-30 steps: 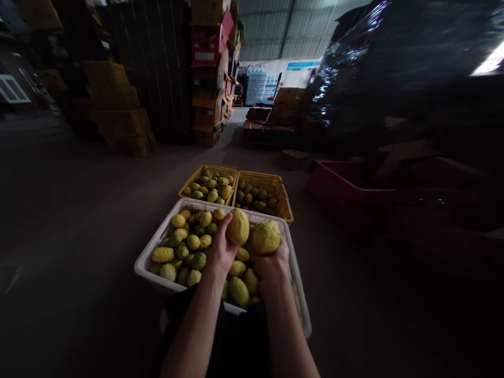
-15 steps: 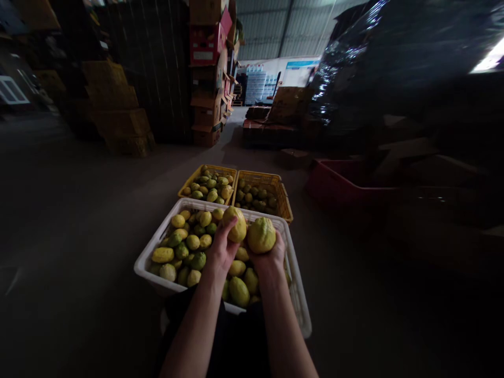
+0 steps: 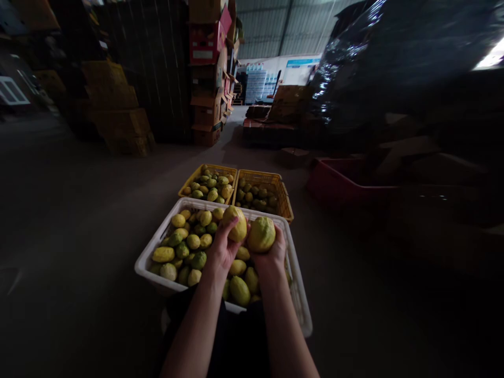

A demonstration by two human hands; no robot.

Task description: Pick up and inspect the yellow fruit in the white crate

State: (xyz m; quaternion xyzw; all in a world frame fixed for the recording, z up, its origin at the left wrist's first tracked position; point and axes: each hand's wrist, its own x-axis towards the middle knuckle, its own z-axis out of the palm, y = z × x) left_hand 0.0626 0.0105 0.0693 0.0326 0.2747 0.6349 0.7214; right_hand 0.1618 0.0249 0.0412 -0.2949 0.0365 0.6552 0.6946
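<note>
My left hand (image 3: 222, 251) grips a yellow fruit (image 3: 237, 224), its thumb lying across the near side. Beside it, my right hand (image 3: 274, 256) holds a rounder, ridged yellow-green fruit (image 3: 261, 234) from below and from the right. Both fruits are raised over a white crate (image 3: 300, 283), close to each other. Many yellow and green fruits fill the crate, among them a long yellow one (image 3: 163, 254) at the left and a large green-yellow one (image 3: 240, 291) between my forearms. My forearms cover part of the crate's contents.
Two yellow crates of fruit, a left one (image 3: 181, 190) and a right one (image 3: 286, 202), stand just beyond the white crate. A red bin (image 3: 334, 181) is at the right. Stacked cartons (image 3: 205, 113) rise behind, with wrapped goods (image 3: 354, 79) at the right.
The fruit in my right hand has turned slightly, and its ridges now face another way. My left hand and its fruit look nearly the same.
</note>
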